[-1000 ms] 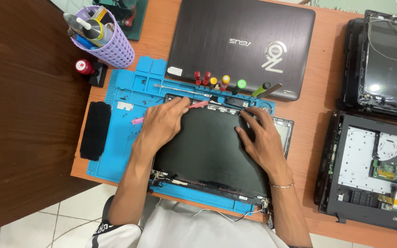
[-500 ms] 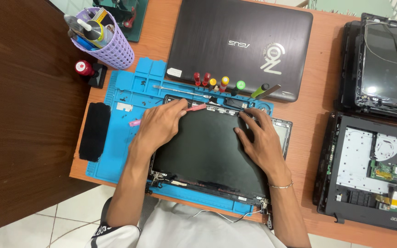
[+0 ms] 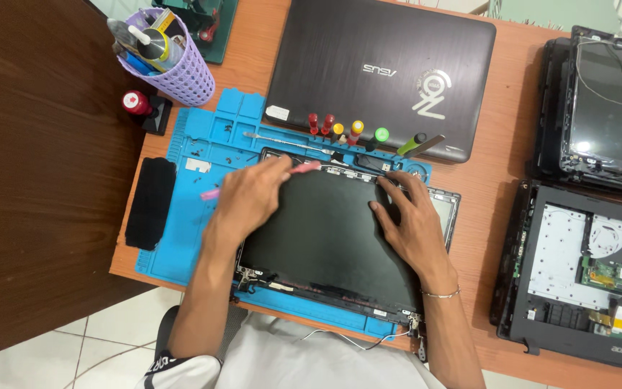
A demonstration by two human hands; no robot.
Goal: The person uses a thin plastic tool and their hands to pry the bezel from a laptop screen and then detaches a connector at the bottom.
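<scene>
The orange surface (image 3: 512, 101) is carrying everything, and on it a blue work mat (image 3: 196, 209) is lying under a bare laptop screen panel (image 3: 325, 238), its long axis running from nine o'clock to three o'clock across the mat. The panel is sitting right under both hands. A closed dark laptop (image 3: 383, 72) is resting just past it at twelve o'clock, with opened machines stacked off at three o'clock.

The left hand (image 3: 250, 198) is bearing on the panel's upper left corner, its fingers closed together around a thin pink pry tool (image 3: 304, 168). That tool is lying nearly flat, its long axis running from about eight o'clock to two o'clock, the far end touching the panel's top edge near the middle. The right hand (image 3: 412, 227) is pressing flat, fingers spread apart and holding nothing, fingertips reaching toward eleven o'clock at the same top edge. The left hand is the nearer to the tool's working end; the right is steadying just beside it.
</scene>
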